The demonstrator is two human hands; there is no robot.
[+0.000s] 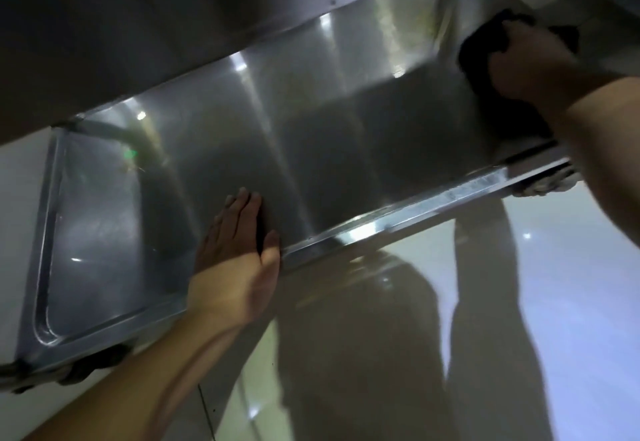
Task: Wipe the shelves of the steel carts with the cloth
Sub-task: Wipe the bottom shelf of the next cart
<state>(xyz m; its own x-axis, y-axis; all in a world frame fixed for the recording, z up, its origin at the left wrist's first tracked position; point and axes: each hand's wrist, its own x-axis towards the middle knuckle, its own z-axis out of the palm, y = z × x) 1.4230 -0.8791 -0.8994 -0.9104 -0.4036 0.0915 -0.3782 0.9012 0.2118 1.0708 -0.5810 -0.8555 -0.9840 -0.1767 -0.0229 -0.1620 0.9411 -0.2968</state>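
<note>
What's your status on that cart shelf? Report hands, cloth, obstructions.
Left hand flat on the lower shelf, empty. Right hand gripping the dark cloth at the shelf's far right end. Nothing on the shelf in the way.

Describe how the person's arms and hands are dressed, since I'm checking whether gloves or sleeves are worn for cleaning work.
Both forearms are bare: no sleeve shows up to the frame edge. The left hand has no glove, ring, watch or wristband visible. The right hand is also ungloved, with a bare wrist. The picture is dim and slightly blurred, so small items could be missed.
</note>
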